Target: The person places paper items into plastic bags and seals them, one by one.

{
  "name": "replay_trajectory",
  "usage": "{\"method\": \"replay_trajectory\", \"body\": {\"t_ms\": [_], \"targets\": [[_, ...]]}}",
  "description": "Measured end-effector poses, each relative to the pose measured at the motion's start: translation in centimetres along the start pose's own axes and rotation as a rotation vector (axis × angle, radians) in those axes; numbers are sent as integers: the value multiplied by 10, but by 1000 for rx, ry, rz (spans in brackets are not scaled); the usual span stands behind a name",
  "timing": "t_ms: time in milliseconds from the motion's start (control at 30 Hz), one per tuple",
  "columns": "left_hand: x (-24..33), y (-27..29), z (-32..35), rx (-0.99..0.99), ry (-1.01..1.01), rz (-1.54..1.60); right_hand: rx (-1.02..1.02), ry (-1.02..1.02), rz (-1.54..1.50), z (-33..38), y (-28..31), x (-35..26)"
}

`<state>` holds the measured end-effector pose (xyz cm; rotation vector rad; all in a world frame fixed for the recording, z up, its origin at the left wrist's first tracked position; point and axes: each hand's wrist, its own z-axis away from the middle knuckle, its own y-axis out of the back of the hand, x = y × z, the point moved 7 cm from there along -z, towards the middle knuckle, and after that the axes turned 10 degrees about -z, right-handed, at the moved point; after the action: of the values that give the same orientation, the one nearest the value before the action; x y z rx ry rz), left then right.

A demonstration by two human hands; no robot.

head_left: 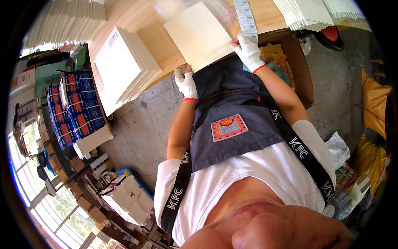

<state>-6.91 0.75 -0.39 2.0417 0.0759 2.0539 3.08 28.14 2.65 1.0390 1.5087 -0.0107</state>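
Observation:
A flat cream-white board (200, 35) lies at an angle over the near edge of the wooden table. My left hand (186, 84), in a white glove with bare fingertips and a red cuff, grips its near left corner. In a matching glove, my right hand (248, 53) holds the board's right edge, fingertips closed on the rim. Beyond the board is a clear plastic wrapper (226, 14), partly covered by it. A strip of printed labels (246, 20) runs along the table just past my right hand.
On the left stands a stack of white boards (120, 66), its top one labelled. More stacks rise at the far left (66, 20) and far right (304, 14). Under the table edge sits an open cardboard box (302, 68). Blue strapped packs (76, 106) stand left.

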Motion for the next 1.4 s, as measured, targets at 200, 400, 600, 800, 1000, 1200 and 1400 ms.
{"method": "replay_trajectory", "body": {"t_ms": [200,400,600,800,1000,1200,1400], "targets": [[-74,-1,17,171,608,723,303,-99,-158,-1,81,13],[-56,-79,44,-514,618,336,-491,-569,321,67,119,169],[6,-179,61,-883,499,27,-413,-446,411,41,110,75],[14,-224,58,-876,639,88,-109,-155,-19,47,78,35],[38,-226,59,-933,587,189,57,479,244,46,116,-44],[-12,-207,68,-825,877,143,-11,357,-134,18,106,-61],[-17,-143,62,-676,773,342,-41,-684,-1421,-33,-25,23]]}}
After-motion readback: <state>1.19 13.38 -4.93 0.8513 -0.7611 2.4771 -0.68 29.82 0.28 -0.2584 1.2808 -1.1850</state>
